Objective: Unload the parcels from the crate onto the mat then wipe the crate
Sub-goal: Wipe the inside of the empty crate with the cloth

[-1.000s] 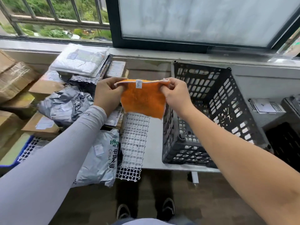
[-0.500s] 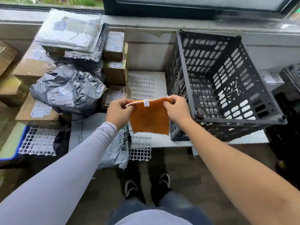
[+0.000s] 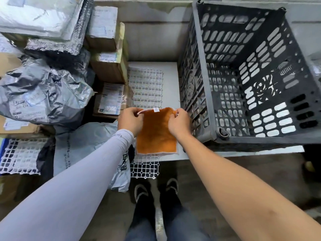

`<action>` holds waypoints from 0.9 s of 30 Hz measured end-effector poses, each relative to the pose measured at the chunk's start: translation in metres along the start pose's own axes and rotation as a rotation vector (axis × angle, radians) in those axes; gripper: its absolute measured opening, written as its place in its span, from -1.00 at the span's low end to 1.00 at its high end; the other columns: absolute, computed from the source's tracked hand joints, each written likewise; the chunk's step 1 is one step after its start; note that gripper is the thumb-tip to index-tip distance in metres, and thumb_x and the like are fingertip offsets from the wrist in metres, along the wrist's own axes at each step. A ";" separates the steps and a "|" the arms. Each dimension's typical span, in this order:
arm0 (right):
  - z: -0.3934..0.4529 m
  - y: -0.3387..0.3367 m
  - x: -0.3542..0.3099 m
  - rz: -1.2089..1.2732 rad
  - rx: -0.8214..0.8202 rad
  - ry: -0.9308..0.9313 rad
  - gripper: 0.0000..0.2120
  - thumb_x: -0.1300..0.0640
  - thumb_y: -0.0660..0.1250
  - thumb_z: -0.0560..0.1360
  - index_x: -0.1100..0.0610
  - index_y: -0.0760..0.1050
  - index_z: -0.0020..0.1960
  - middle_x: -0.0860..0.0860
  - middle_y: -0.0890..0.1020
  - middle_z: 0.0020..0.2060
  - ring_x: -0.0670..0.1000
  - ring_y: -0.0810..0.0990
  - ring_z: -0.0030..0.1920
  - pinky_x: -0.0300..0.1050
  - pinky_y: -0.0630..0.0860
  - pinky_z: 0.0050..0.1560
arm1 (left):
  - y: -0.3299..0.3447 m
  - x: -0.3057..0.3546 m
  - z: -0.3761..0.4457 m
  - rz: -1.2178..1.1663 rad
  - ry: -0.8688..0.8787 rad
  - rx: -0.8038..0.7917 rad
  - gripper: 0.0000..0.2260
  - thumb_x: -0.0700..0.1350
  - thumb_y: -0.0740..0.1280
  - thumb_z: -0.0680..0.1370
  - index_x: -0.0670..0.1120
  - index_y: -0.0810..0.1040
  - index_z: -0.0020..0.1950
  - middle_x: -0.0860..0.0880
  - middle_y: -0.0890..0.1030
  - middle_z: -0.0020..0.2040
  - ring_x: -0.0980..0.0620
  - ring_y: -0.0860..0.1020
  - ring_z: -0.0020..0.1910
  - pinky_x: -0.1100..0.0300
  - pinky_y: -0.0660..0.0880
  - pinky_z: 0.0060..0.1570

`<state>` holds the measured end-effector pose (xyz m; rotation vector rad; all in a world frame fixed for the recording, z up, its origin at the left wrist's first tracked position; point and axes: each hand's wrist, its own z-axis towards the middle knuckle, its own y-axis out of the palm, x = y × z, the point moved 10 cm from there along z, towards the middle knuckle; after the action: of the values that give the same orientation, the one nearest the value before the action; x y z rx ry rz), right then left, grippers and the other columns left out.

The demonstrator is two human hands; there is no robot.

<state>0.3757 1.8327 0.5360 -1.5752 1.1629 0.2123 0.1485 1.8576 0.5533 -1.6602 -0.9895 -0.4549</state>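
Crate (image 3: 246,80) stood empty at right of frame, parcels (image 3: 43,94) heaped upper left on the mat (image 3: 145,84). Left hand (image 3: 131,120) and right hand (image 3: 178,121) each pinched a top corner of the orange cloth (image 3: 156,133) (hanging flat). Risk: cloth could snag on the crate's slotted walls during wiping.

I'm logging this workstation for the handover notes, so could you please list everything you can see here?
crate: one, dark grey, empty, on the white table at right
cloth: one, orange, held up between the crate and the parcels
mat: white grid, under the parcels
grey bags: several, crumpled, left
cardboard boxes: several, brown, stacked left of centre
table: one, white
shoes: two, dark, on the floor
left hand: pinches the cloth's top corner
right hand: pinches the other top corner
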 end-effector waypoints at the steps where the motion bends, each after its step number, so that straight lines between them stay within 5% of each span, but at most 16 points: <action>1: 0.005 0.005 0.002 0.005 0.008 0.011 -0.73 0.19 0.18 0.68 0.02 0.32 -0.19 0.01 0.48 -0.24 0.03 0.47 -0.23 -0.14 0.23 -0.38 | 0.003 -0.003 0.006 0.011 -0.013 0.007 -0.81 -0.17 0.37 0.63 -0.08 0.73 0.17 -0.04 0.72 0.06 0.03 0.60 -0.03 0.17 0.54 0.11; 4: 0.018 0.019 0.010 0.009 0.015 0.047 -0.87 0.23 0.17 0.67 0.05 0.46 0.04 0.07 0.56 -0.07 0.04 0.50 -0.17 -0.17 0.26 -0.40 | 0.014 -0.017 0.022 0.007 -0.081 0.026 -0.78 -0.17 0.36 0.63 -0.08 0.69 0.24 -0.08 0.70 0.14 -0.06 0.63 0.10 0.16 0.50 0.16; 7: 0.026 0.033 0.014 0.039 -0.026 0.036 -0.65 0.26 0.15 0.68 0.01 0.43 0.40 0.07 0.61 0.12 0.01 0.57 -0.12 -0.22 0.37 -0.35 | 0.025 -0.028 0.030 0.017 -0.136 0.029 -0.69 -0.16 0.32 0.66 -0.08 0.57 0.40 -0.11 0.64 0.30 -0.15 0.58 0.27 0.02 0.47 0.32; 11: 0.029 0.047 0.014 0.008 -0.079 -0.051 -0.46 0.26 0.11 0.68 -0.01 0.19 0.63 0.08 0.52 0.41 0.10 0.58 0.21 -0.12 0.47 0.03 | 0.044 -0.024 0.028 0.154 -0.032 -0.035 -0.49 -0.21 0.27 0.66 -0.02 0.32 0.62 -0.13 0.49 0.49 -0.19 0.46 0.45 -0.04 0.35 0.46; 14: 0.029 0.063 0.016 -0.176 -0.136 -0.119 -0.37 0.20 0.13 0.69 -0.01 -0.01 0.69 0.10 0.19 0.63 0.18 0.32 0.54 -0.03 0.41 0.38 | 0.067 -0.025 0.026 0.321 0.083 -0.136 -0.34 -0.24 0.21 0.63 -0.06 0.04 0.70 -0.16 0.13 0.68 -0.18 0.20 0.62 -0.05 0.22 0.55; 17: 0.023 0.085 0.022 -0.377 -0.221 -0.217 -0.37 0.08 0.14 0.70 -0.06 -0.06 0.69 0.07 -0.14 0.68 0.22 0.00 0.65 0.13 0.16 0.61 | 0.086 -0.032 0.018 0.484 0.147 -0.172 -0.30 -0.08 0.20 0.67 -0.05 -0.13 0.70 -0.11 -0.13 0.70 -0.15 -0.06 0.67 -0.12 0.07 0.60; 21: 0.015 0.105 0.033 -0.582 -0.288 -0.310 -0.40 -0.13 0.00 0.72 -0.12 -0.13 0.69 0.04 -0.18 0.68 0.18 -0.21 0.66 0.17 -0.12 0.64 | 0.097 -0.039 0.010 0.619 0.216 -0.130 -0.31 0.04 0.12 0.70 0.02 -0.22 0.70 -0.04 -0.23 0.70 -0.13 -0.17 0.67 -0.08 -0.11 0.60; 27: 0.015 0.111 0.043 -0.647 -0.307 -0.317 -0.42 -0.19 -0.10 0.72 -0.18 -0.25 0.67 -0.01 -0.20 0.67 0.14 -0.27 0.65 0.24 -0.20 0.62 | 0.106 -0.046 0.007 0.717 0.260 -0.145 -0.41 0.08 -0.02 0.73 0.06 -0.25 0.69 0.00 -0.24 0.69 -0.10 -0.21 0.67 -0.09 -0.17 0.60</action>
<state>0.3203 1.8320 0.4297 -2.0177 0.3500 0.2046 0.2052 1.8415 0.4534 -1.8921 -0.1380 -0.2456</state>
